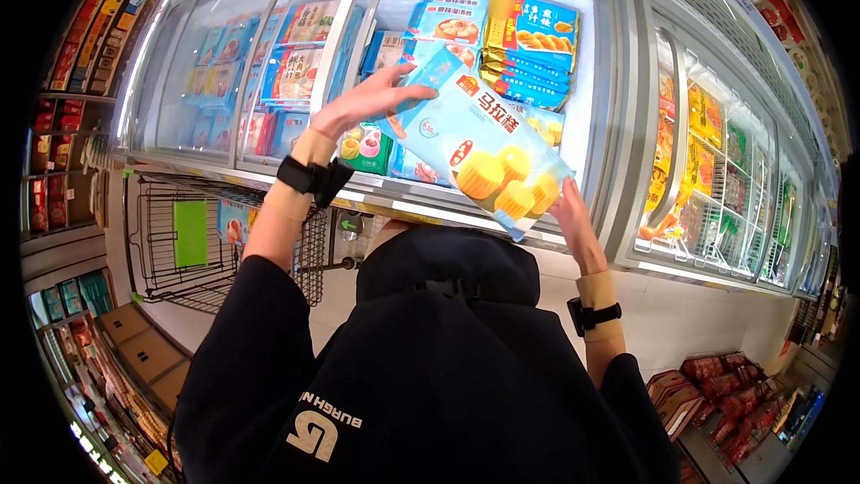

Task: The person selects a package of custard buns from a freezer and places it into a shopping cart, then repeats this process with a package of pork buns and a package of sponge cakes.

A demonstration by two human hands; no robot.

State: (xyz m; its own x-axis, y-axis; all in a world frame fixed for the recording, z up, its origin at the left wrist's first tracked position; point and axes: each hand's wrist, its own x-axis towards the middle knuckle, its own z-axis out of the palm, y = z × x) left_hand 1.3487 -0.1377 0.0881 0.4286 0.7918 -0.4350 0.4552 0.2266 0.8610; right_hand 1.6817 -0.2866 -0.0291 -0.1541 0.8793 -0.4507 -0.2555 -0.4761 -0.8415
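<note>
A light-blue bag of frozen sponge cakes is tilted over the freezer's front edge, its printed front with yellow cakes facing me. My left hand is at the bag's upper left end, thumb lying over the film. At the lower right corner, my right hand grips the bag's edge, with its fingers partly hidden behind it. Below and beyond the bag lie blue frozen-food packs and a stack of blue and yellow packs inside the freezer.
A sliding glass lid frame stands left of the opening. The wire shopping cart with a green panel is at my left, by the freezer. Another glass-topped freezer adjoins on the right. Red packages are piled behind me at right.
</note>
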